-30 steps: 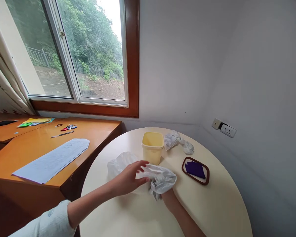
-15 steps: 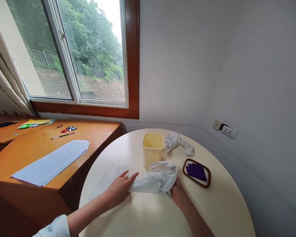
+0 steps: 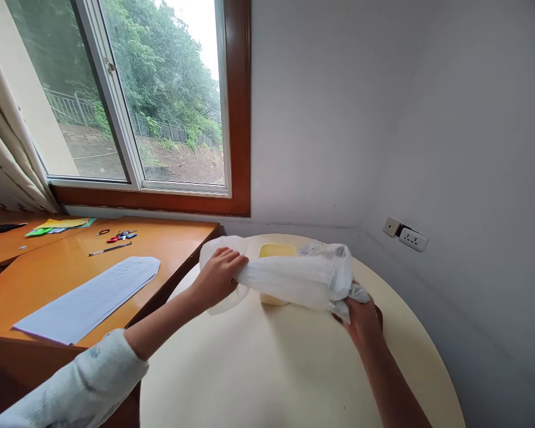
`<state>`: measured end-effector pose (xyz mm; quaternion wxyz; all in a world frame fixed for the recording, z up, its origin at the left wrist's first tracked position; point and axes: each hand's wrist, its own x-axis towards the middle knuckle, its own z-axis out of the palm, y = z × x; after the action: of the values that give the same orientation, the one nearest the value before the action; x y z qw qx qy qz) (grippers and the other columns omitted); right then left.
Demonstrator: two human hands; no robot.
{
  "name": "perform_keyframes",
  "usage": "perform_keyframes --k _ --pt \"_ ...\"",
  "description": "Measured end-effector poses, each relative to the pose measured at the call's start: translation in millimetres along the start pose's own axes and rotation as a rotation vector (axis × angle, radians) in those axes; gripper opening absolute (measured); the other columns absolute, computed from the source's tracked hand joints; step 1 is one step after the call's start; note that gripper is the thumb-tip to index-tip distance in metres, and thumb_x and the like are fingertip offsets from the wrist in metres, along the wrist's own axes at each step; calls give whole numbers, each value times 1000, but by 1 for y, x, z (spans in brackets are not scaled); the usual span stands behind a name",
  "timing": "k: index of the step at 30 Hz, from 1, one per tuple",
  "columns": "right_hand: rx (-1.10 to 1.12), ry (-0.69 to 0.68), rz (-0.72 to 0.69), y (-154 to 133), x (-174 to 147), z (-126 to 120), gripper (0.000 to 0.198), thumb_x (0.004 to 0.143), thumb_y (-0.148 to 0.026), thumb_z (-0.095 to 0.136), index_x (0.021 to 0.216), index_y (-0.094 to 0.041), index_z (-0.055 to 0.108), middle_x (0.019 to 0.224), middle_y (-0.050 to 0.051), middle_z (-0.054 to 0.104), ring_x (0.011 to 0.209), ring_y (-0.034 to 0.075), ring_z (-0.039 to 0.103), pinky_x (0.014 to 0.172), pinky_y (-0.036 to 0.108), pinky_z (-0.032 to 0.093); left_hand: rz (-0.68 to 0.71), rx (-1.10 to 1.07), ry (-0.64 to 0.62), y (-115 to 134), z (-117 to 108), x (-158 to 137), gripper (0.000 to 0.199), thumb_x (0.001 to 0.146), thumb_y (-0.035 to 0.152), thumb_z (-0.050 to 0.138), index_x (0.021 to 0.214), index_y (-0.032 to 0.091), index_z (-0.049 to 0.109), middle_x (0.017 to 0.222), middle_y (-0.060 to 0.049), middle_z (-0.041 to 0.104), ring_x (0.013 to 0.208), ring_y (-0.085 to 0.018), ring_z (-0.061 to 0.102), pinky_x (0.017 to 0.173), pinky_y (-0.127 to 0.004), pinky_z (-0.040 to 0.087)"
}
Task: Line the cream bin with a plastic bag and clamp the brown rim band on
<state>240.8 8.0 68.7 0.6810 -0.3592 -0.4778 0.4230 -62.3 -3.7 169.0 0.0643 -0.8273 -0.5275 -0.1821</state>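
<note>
A translucent white plastic bag (image 3: 289,277) is stretched sideways above the round table. My left hand (image 3: 218,273) is closed around its gathered left part, and loose film billows out behind and below that fist. At the other end, my right hand (image 3: 363,318) grips the bunched plastic. Behind the bag stands a pale yellow bin (image 3: 277,250), mostly covered by it, with the rim and lower part showing. A second crumpled plastic bag (image 3: 310,247) lies behind, largely hidden. By my right hand only an edge of the brown frame-shaped lid (image 3: 379,318) shows.
The cream round table (image 3: 249,368) stands against the wall. To the left, an orange-brown desk (image 3: 182,244) holds paper sheets (image 3: 93,297), a pen (image 3: 110,249), keys (image 3: 122,236) and coloured papers (image 3: 62,224). A wall socket (image 3: 413,239) is on the right.
Both hands have risen off the table and moved farther apart, pulling the bag out lengthwise. My left hand has closed on the bag. The bag now covers much of the bin and the purple cloth.
</note>
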Motion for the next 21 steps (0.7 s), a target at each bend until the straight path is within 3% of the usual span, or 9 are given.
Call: perform_keyframes --k 2,5,7,9,15,18,21 --pt "23 51 -42 -26 22 0 16 65 -30 64 78 -24 58 71 2 63 69 21 61 59 33 49 -1 -21 85 7 -6 29 43 59 3 40 95 21 55 89 -4 56 93 -22 50 90 -36 37" --pt "2 86 -140 -68 52 2 18 63 -24 67 81 -23 61 81 5 64 82 22 61 66 34 50 7 -153 359 18 -2 70 41 58 1 40 93 19 51 90 -4 51 85 -19 50 75 -31 43" --pt "-71 102 -297 -89 66 5 15 64 -23 65 79 -20 62 80 6 64 84 23 61 68 35 50 -38 -186 479 24 9 92 39 59 0 40 92 19 49 93 -5 47 88 -19 48 76 -31 43" --pt "-72 125 -368 -101 73 8 17 64 -21 65 80 -18 63 78 4 64 82 21 61 69 34 50 -99 -190 521 29 25 107 38 61 1 41 93 19 48 100 -7 44 97 -21 44 85 -35 40" --pt "-66 58 -311 -98 66 3 21 58 -21 73 77 -18 67 80 2 67 78 18 62 67 30 50 -142 -197 374 37 69 107 44 62 4 49 102 19 48 125 -15 31 120 -35 27 97 -54 22" --pt "-79 58 -288 -95 65 -1 20 58 -21 73 77 -18 68 80 2 67 78 18 62 67 30 49 -111 -240 206 37 79 100 40 65 9 50 104 17 47 122 -17 37 113 -33 39 91 -47 32" --pt "-65 55 -269 -94 70 0 20 58 -21 74 77 -18 68 79 1 67 77 16 62 67 29 49 -67 -313 17 34 80 99 32 70 15 49 102 17 47 104 -13 53 91 -25 54 74 -35 43"
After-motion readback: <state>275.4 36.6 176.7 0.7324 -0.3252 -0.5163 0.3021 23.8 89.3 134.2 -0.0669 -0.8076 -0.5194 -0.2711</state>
